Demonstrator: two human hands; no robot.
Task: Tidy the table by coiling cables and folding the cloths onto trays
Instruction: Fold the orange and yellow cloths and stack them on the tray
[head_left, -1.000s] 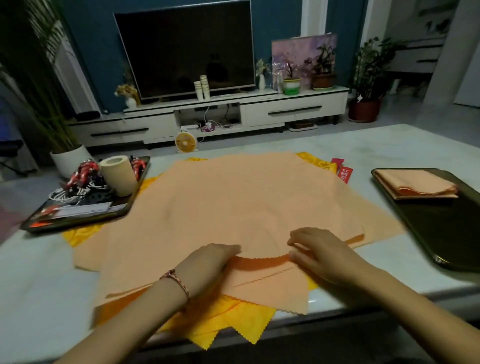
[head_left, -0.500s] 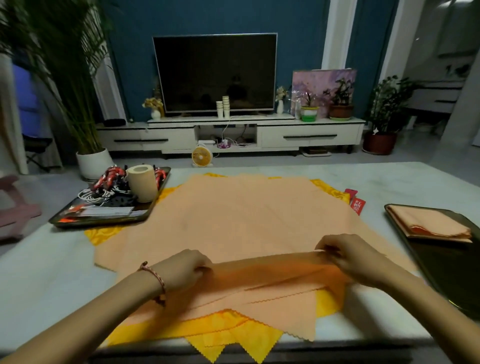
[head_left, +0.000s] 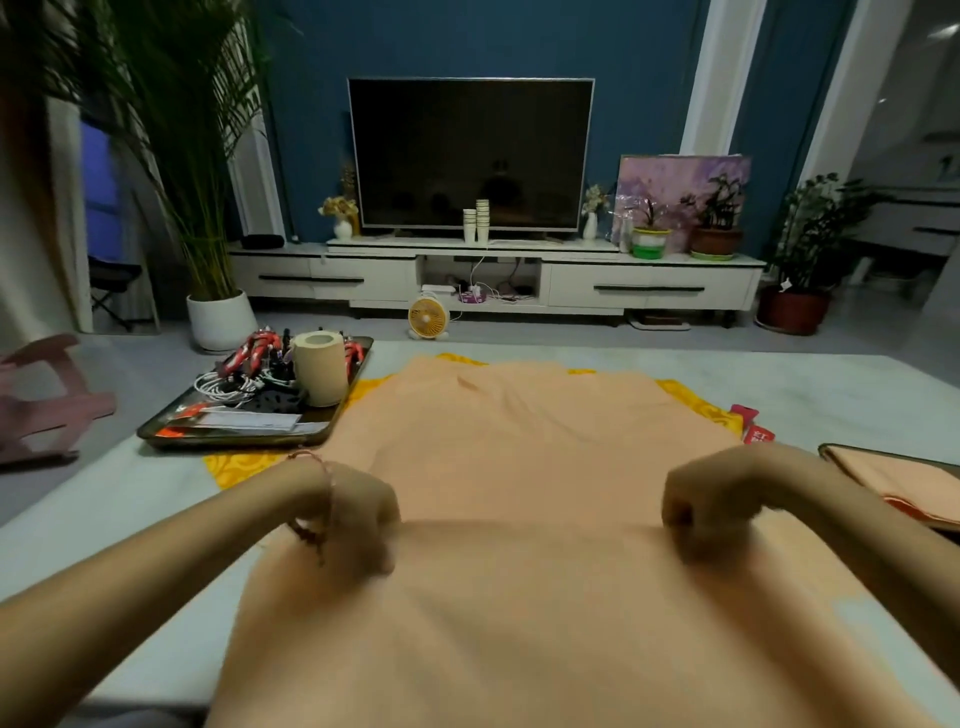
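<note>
The orange cloth (head_left: 519, 441) is pinched along a raised edge by the left hand (head_left: 358, 514) and the right hand (head_left: 709, 506), fingers curled round it at either end. It is stretched between both hands, its far part spread on the table (head_left: 130, 499)

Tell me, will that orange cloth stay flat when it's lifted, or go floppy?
Probably floppy: the orange cloth drapes limply from the left hand and right hand gripping it. Likely light too, since it looks thin.
</note>
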